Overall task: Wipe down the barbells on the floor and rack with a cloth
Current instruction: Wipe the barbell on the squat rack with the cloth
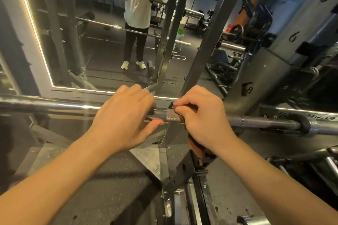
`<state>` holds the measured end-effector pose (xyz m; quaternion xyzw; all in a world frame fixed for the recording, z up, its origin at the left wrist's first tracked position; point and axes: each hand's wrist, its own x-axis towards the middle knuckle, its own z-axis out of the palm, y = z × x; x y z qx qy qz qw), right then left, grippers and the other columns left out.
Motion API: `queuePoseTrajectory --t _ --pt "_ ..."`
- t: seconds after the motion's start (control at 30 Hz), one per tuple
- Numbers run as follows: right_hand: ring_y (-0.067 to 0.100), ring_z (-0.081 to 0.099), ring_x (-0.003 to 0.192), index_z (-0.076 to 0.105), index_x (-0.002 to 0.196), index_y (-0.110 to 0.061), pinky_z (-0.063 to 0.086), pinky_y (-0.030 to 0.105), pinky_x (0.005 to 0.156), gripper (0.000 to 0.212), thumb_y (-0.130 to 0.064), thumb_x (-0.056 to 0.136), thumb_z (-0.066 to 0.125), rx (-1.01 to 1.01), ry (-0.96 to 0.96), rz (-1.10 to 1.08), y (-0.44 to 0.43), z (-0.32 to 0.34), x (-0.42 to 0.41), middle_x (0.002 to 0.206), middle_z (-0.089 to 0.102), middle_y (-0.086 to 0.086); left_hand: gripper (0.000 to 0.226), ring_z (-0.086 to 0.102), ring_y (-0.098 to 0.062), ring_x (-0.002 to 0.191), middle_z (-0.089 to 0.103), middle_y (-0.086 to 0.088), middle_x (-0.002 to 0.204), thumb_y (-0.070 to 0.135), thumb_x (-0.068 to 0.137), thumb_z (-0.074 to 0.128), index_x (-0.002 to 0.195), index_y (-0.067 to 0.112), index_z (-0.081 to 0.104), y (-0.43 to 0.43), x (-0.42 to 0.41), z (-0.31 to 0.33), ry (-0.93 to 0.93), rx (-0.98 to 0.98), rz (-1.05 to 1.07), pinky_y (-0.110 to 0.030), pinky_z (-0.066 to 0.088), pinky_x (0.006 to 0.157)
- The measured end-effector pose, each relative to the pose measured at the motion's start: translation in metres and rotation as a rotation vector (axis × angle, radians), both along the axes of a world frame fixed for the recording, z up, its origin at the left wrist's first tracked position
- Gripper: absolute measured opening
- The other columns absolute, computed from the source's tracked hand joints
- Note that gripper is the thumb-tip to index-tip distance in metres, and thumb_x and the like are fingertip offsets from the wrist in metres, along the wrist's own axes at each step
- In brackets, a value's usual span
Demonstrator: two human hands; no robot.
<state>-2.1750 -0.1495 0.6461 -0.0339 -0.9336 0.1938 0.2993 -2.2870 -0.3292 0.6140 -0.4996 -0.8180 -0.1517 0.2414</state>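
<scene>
Left hand [126,115], arm extended, wraps the barbell [54,105]: fingers over, thumb beneath. Just beside it, right hand [203,115] pinches the cloth [195,145] onto the bar's knurled section; cloth hangs below. Bar rests across the rack [265,78].

Bare left forearm [64,170] runs up from lower left, right forearm [265,170] from lower right. At mid-frame the left hand [126,115] curls over the barbell [171,118], thumb underneath. Just beside it, the right hand [203,117] pinches the cloth [196,145], knuckles up.
</scene>
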Motion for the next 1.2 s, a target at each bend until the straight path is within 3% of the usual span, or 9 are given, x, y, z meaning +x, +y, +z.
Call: queuePoseTrajectory --t 0.2,0.4,0.67,0.83,0.97,1.2 --pt "0.007 0.054 0.091 0.078 0.091 -0.020 0.043 0.020 0.081 0.012 -0.009 0.092 0.073 0.026 -0.047 -0.079 -0.006 -0.005 0.025 0.087 0.060 -0.010 0.039 0.049 -0.016 0.076 0.059 0.006 0.083 0.061 0.084 0.058 0.090 0.023 0.064 -0.001 -0.002 0.000 0.008 0.012 -0.018 -0.034 0.045 0.069" --pt "0.013 0.056 0.086 0.076 0.083 -0.015 0.043 0.023 0.077 0.014 -0.002 0.086 0.075 -0.025 0.065 -0.109 -0.010 -0.006 -0.005 0.084 0.059 -0.006 0.039 0.051 -0.017 0.077 0.059 0.005 0.083 0.060 0.084 0.063 0.088 0.021 0.064 -0.001 -0.001 -0.001 0.022 0.014 -0.014 -0.036 0.046 0.069" --pt "0.008 0.055 0.091 0.078 0.091 -0.020 0.044 0.020 0.080 0.015 -0.006 0.088 0.077 0.014 0.037 -0.116 -0.003 -0.010 0.030 0.087 0.060 -0.010 0.041 0.052 -0.019 0.079 0.060 0.004 0.086 0.061 0.088 0.056 0.092 0.021 0.064 -0.001 -0.003 -0.003 0.015 0.011 -0.020 -0.039 0.050 0.071" --pt "0.013 0.053 0.090 0.077 0.088 -0.015 0.042 0.023 0.078 0.011 -0.004 0.088 0.075 0.054 0.029 -0.011 -0.029 -0.010 0.003 0.087 0.059 -0.006 0.041 0.052 -0.019 0.079 0.060 0.003 0.086 0.060 0.088 0.056 0.092 0.020 0.064 -0.001 -0.003 -0.002 0.016 0.001 -0.028 -0.038 0.047 0.070" --pt "0.008 0.054 0.094 0.079 0.094 -0.021 0.045 0.023 0.081 0.014 -0.008 0.090 0.075 0.034 -0.056 -0.053 0.002 -0.005 0.028 0.089 0.061 -0.010 0.041 0.051 -0.019 0.078 0.060 0.004 0.086 0.061 0.088 0.055 0.092 0.021 0.064 -0.002 -0.005 -0.002 0.013 -0.008 -0.030 -0.037 0.047 0.069" --pt "0.016 0.052 0.091 0.078 0.092 -0.012 0.043 0.026 0.078 0.010 -0.003 0.087 0.076 0.139 0.039 0.051 -0.021 -0.012 0.011 0.089 0.062 -0.003 0.044 0.051 -0.020 0.081 0.058 0.004 0.087 0.061 0.091 0.047 0.091 0.020 0.062 -0.001 -0.005 -0.003 0.028 -0.012 -0.032 -0.038 0.046 0.072"
